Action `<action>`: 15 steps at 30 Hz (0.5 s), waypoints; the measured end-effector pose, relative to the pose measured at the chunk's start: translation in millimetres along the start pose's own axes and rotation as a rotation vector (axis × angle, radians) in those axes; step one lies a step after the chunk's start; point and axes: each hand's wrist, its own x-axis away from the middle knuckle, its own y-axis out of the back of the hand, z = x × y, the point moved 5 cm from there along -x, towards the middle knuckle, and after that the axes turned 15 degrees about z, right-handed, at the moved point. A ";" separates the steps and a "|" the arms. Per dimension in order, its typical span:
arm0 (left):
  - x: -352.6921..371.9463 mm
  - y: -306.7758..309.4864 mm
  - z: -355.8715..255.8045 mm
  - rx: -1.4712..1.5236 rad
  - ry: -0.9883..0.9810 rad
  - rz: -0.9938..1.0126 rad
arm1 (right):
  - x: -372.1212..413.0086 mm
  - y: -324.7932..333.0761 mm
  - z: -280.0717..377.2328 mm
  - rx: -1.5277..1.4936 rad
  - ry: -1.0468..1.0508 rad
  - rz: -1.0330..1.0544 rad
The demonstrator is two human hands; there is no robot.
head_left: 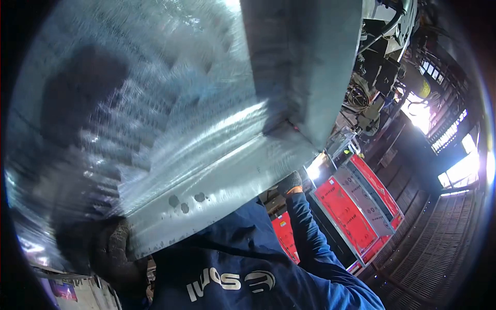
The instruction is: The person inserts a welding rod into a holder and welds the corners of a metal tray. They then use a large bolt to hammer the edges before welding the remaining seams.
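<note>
A large, shiny brushed metal panel (170, 103) with a raised, folded edge fills the upper left and middle of the view. My left hand (118, 243), in a dark knit glove, is in shadow at the panel's lower left corner, its fingers wrapped round the edge. Farther right, my right hand (291, 183), gloved too, holds the lower rim near the right corner; its fingers are partly hidden by the metal. Several dark spots mark the folded strip between my hands. A dark blue jacket with pale lettering covers my torso below the panel.
Red and grey cabinets (346, 204) stand to the right beyond my right arm. Cables and machinery (361, 93) crowd the upper right. Ribbed metal sheeting (436, 243) and bright window openings (460, 168) lie at the far right. Papers (64, 289) show at the lower left.
</note>
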 end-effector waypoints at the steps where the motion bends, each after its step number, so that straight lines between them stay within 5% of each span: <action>1: 2.2 -2.2 4.3 0.042 0.030 0.044 | 2.8 -2.8 5.2 0.162 0.025 0.054; 6: -8.1 -1.1 6.6 0.047 0.041 0.021 | 40.3 -88.8 40.9 1.266 0.377 0.165; 9: -8.3 -0.3 11.1 0.052 0.053 0.028 | 41.3 -98.2 41.2 1.136 0.243 0.243; 13: -9.6 -0.6 13.5 0.048 0.051 0.027 | 41.9 -111.3 41.1 1.411 0.200 0.234; 15: -7.3 0.3 14.1 0.043 0.046 0.024 | 32.0 -92.0 32.6 0.954 0.140 0.190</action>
